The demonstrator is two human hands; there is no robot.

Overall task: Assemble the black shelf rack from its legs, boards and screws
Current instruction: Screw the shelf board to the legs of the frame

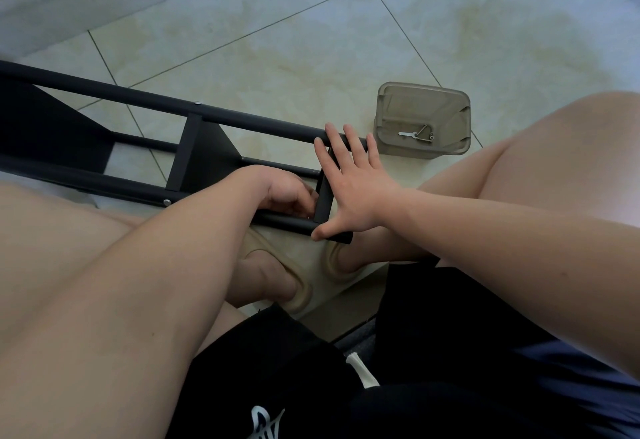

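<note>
The black shelf rack (194,158) lies on its side on the tiled floor, stretching from the far left to the middle. Its round legs run left to right, with boards fixed between them by silver screws (198,103). My right hand (349,182) lies flat with spread fingers against the end board (325,201) at the rack's near end, its thumb on the lower leg. My left hand (287,192) reaches inside the frame just left of that board, fingers curled; what they hold is hidden.
A translucent grey plastic box (450,106) stands on the floor to the right of the rack's end, with a small wrench and a few metal parts inside. My knees, feet in beige slippers (301,291) and black shorts fill the near side.
</note>
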